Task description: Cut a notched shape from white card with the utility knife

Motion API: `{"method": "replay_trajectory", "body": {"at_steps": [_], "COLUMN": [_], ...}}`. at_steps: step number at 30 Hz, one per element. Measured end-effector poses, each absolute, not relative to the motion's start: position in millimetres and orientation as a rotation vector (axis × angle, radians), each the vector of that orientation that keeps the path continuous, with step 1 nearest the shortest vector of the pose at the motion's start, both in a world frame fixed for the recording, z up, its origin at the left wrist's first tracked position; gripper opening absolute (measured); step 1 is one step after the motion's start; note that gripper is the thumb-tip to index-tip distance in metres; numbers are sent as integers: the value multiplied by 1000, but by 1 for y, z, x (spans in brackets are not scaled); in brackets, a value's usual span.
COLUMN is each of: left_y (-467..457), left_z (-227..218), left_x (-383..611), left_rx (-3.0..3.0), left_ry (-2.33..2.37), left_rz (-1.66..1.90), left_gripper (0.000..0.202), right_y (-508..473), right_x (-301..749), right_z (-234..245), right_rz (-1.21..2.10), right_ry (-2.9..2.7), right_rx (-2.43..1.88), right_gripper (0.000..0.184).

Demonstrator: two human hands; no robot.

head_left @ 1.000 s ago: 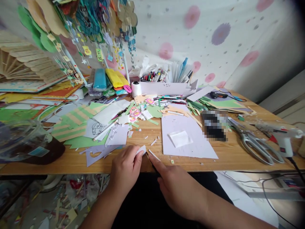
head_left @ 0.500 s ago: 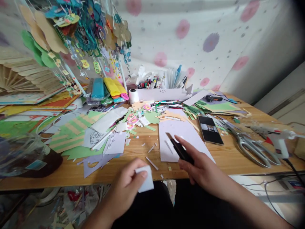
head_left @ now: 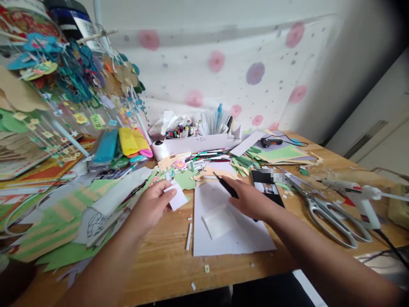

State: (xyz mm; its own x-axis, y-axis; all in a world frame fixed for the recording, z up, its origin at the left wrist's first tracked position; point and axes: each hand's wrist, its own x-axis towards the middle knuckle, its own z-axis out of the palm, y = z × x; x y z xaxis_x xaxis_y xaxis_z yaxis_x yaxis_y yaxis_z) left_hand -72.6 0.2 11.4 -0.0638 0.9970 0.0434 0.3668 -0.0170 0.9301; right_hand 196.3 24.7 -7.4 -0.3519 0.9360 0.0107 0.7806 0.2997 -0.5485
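My left hand (head_left: 154, 200) pinches a small pale square of paper (head_left: 177, 197) between thumb and fingers, above the left part of the work surface. My right hand (head_left: 251, 197) is closed around a black craft knife (head_left: 228, 187), its tip pointing to the upper left. The knife is over the far part of a pale lavender paper sheet (head_left: 236, 241) lying on the wooden table. On that sheet rests a whitish, roughly square piece (head_left: 219, 221). Narrow white paper strips (head_left: 189, 236) lie to the left of the sheet.
A phone (head_left: 267, 186), large scissors (head_left: 330, 219) and a white glue gun (head_left: 364, 200) lie on the right. Green striped paper (head_left: 57, 217) and other scraps cover the left. A pen box (head_left: 201, 143) stands at the back; paper mobiles (head_left: 73, 72) hang at upper left.
Both hands have moved forward over the table, the left one with its paper square from near the table's front edge. My view has shifted. The whitish piece on the sheet now shows fully.
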Motion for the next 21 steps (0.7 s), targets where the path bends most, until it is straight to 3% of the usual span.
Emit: {"method": "replay_trajectory", "body": {"at_steps": [4, 8, 14, 18, 21], "left_y": [9, 27, 43, 42, 41], "left_z": [21, 17, 5, -7, -14], "left_x": [-44, -35, -31, -32, -38], "left_rx": [1362, 1329, 1340, 1327, 1358], "left_ry": [1334, 1274, 1168, 1136, 1165], "left_rz": [947, 898, 825, 863, 936], "left_gripper": [22, 21, 15, 34, 19], "right_y": [62, 62, 52, 53, 52], "right_x": [157, 145, 149, 143, 141], "right_z": [-4, 3, -8, -18, -18], "right_rz": [631, 620, 1314, 1436, 1546], "right_ry": [-2301, -2245, -1659, -1411, -1200], "right_rx": [-1447, -1281, -979, -972, -943], "right_gripper": [69, 45, 20, 12, 18]}}
